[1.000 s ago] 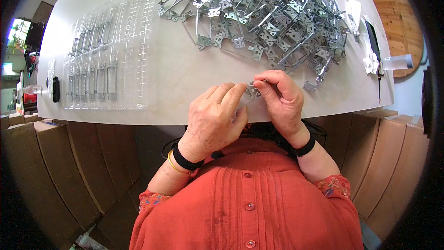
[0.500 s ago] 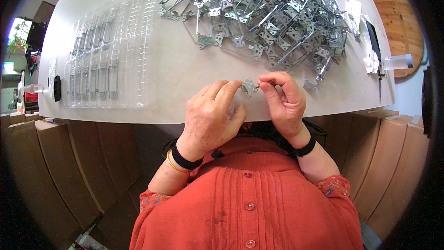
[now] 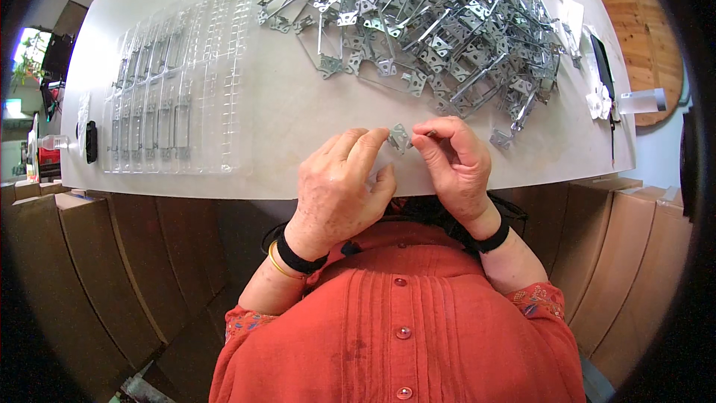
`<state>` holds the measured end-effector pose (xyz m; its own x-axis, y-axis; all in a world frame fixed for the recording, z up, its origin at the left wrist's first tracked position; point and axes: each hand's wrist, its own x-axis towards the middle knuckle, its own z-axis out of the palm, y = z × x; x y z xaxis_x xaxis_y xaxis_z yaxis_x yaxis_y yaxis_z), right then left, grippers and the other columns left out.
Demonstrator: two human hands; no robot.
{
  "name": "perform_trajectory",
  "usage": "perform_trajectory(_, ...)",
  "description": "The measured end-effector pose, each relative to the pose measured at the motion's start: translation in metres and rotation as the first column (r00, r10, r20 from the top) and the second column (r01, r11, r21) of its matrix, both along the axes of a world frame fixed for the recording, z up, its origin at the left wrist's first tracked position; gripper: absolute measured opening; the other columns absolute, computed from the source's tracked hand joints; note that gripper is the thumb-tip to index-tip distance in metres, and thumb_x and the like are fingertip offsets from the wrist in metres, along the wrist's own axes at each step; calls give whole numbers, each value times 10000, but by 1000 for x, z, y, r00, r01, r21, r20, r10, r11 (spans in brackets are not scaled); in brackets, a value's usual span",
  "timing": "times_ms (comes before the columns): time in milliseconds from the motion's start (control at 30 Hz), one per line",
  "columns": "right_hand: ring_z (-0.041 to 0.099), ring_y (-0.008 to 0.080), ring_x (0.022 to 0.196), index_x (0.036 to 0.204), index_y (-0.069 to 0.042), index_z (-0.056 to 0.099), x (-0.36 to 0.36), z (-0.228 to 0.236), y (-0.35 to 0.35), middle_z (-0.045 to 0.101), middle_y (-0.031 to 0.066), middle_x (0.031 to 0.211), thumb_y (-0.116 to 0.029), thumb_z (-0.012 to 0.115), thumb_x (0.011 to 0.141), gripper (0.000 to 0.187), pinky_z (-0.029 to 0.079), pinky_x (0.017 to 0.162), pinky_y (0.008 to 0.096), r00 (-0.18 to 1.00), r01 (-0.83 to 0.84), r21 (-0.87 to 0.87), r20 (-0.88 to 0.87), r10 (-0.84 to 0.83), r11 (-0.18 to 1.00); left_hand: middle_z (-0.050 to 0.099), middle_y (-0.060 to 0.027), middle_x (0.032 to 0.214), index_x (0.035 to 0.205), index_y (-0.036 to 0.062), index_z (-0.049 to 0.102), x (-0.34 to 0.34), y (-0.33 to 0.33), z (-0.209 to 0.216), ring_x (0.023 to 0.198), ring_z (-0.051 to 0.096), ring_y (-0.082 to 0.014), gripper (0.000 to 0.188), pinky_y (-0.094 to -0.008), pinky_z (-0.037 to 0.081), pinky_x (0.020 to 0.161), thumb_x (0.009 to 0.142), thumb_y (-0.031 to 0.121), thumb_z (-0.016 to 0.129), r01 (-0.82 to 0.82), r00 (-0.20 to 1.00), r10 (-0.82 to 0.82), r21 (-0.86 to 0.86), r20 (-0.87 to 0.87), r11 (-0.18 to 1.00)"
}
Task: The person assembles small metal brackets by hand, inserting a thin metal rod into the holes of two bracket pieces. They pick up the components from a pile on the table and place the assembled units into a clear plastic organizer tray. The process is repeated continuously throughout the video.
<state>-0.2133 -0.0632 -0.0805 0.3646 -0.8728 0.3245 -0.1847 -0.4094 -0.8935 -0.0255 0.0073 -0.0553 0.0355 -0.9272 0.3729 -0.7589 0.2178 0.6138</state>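
Between my hands, close to the table's front edge, is a small silvery metal bracket (image 3: pixel 399 139) with holes in its plate. My left hand (image 3: pixel 344 179) is closed, and its fingertips touch the left side of the plate. Opposite it, my right hand (image 3: pixel 456 168) pinches the bracket's right end between thumb and forefinger; the fingers hide most of that end. A big tangled heap of similar metal brackets (image 3: pixel 440 37) with long rods covers the far right of the table. One separate bracket (image 3: pixel 501 139) lies right of my right hand.
A clear plastic tray (image 3: pixel 212 116) on the left holds several metal pieces in its slots. Past it, at the table's left edge, lies a black object (image 3: pixel 92 142). Crumpled white material (image 3: pixel 599 101) and a dark flat object (image 3: pixel 601 63) lie at the right edge. Cardboard boxes (image 3: pixel 623 254) stand below.
My right thumb and forefinger have shifted slightly left along the bracket, and its plate has turned a little. The left hand has stayed nearly still.
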Motion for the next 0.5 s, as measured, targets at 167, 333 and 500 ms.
perform_trajectory(167,680,188,844,1081,-55,729,0,4,-2,723,79,979,-5,761,954,140,546,741,296,998,-17,-55,-69,13,998,737,-174,1051,1158,30,702,1,1,-2,920,734,-358,407,-422,597,807,762,70,789,2,1000,-2,5,0,1000)
perform_trajectory(333,683,199,859,1088,-58,735,2,1,-2,728,81,987,8,755,949,156,547,756,304,999,-23,-76,-45,20,997,736,-171,1055,1167,32,700,1,0,-2,917,734,-356,415,-423,597,805,765,78,791,8,1000,-8,14,-11,1000)
perform_trajectory(500,687,218,861,1092,-57,738,2,6,0,733,88,992,11,763,937,171,553,757,318,998,-10,-44,-58,8,999,734,-171,1054,1174,33,700,1,1,-2,923,732,-353,416,-424,597,812,771,87,789,6,1000,-6,7,5,1000)
